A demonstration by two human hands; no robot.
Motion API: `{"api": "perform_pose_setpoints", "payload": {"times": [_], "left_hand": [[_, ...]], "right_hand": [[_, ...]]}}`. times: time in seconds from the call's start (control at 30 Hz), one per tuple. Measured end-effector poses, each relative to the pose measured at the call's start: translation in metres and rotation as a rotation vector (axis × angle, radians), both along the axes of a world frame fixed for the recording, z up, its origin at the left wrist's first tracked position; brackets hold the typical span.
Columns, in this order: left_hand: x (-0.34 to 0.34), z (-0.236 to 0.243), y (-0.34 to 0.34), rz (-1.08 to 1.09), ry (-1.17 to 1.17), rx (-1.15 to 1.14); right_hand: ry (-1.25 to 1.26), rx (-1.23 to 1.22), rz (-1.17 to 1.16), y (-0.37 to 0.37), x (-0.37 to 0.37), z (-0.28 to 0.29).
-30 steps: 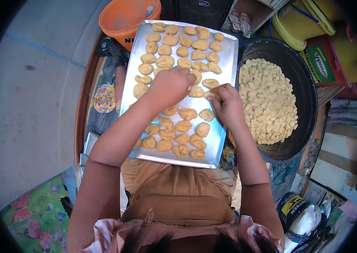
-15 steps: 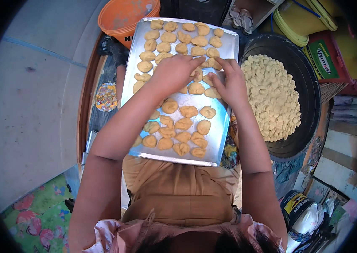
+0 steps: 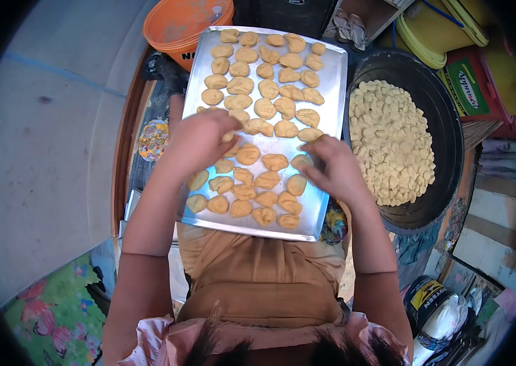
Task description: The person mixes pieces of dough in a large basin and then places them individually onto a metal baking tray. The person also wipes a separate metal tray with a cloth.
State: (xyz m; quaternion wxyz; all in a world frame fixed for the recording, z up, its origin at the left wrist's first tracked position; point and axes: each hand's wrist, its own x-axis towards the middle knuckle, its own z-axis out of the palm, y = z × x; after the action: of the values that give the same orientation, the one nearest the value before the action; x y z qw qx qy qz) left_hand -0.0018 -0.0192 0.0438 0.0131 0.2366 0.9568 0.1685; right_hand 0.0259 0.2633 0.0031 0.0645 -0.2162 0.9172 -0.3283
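A shiny metal tray (image 3: 322, 207) rests across my lap, covered in rows of flattened, lumpy yellow dough pieces (image 3: 264, 108). My left hand (image 3: 202, 139) is at the tray's left middle, its fingers curled down over a piece; whether they grip it is hidden. My right hand (image 3: 334, 168) is at the tray's right side, fingers apart and slightly bent around a paler piece (image 3: 301, 161), which it touches or nearly touches. Right beside the tray stands a large black tub (image 3: 444, 140) holding a heap of small pale dough pieces (image 3: 390, 140).
An orange bucket (image 3: 175, 30) is behind the tray at left. Yellow buckets (image 3: 434, 27), a red-and-green container (image 3: 468, 85) and a shelf with shoes (image 3: 349, 27) stand at the back right. A pale board (image 3: 56, 134) fills the left; a wrapped white bundle (image 3: 441, 323) lies lower right.
Both hands have drawn down from the tray's upper middle and moved apart, my left hand to the left and my right hand toward the tray's middle right.
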Motion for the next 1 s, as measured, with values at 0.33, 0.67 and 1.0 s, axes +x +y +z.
{"api": "perform_pose_setpoints", "payload": {"times": [0.33,0.67,1.0], "left_hand": [[0.013,-0.035,0.025,-0.084,0.053,-0.156],[0.03,-0.005,-0.027,0.094,-0.024,0.02],[0.032,-0.008,-0.057,0.262,-0.086,0.102]], "right_hand": [[0.286,-0.011,-0.055,-0.028,0.013,-0.015],[0.374,-0.005,-0.055,-0.044,0.004,-0.015],[0.412,0.097,0.253,-0.13,-0.018,-0.021]]}}
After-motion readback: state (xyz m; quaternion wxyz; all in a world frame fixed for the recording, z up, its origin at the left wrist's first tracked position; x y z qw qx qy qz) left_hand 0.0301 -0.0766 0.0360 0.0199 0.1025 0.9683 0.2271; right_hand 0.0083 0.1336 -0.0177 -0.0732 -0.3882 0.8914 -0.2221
